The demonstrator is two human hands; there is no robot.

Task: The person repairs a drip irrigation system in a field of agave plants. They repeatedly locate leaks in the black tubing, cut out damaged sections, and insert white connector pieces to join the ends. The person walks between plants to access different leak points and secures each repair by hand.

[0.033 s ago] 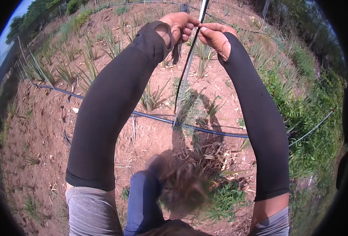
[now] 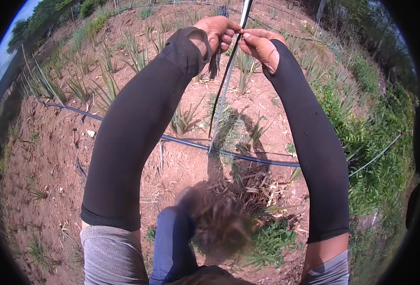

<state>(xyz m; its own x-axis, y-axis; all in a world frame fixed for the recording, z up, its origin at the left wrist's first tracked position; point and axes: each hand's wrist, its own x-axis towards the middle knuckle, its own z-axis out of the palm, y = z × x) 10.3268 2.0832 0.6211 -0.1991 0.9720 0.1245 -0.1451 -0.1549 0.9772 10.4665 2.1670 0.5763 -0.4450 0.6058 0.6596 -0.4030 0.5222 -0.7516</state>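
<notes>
In front of me, at the top of the view, a thin white stake (image 2: 225,90) rises from the ground. A narrow black strip (image 2: 218,109) runs along it and dangles with its lower end free. My left hand (image 2: 214,31) pinches this strip at the stake, fingers curled. A bundle of similar dark strips (image 2: 214,64) hangs below and behind that hand; the hand hides how it is held. From the other side, my right hand (image 2: 262,42) pinches at the same spot with thumb and forefinger. The fingertips nearly meet and cover the gripped part. Black sleeves cover both forearms.
A dark irrigation hose (image 2: 186,141) crosses the soil near the stake's foot. Spiky aloe-like plants (image 2: 184,118) stand in rows beyond it. Dry leaves (image 2: 248,190) lie by my blue-clad leg (image 2: 172,242). Dense green weeds (image 2: 376,175) and a thin pipe (image 2: 378,156) are at right.
</notes>
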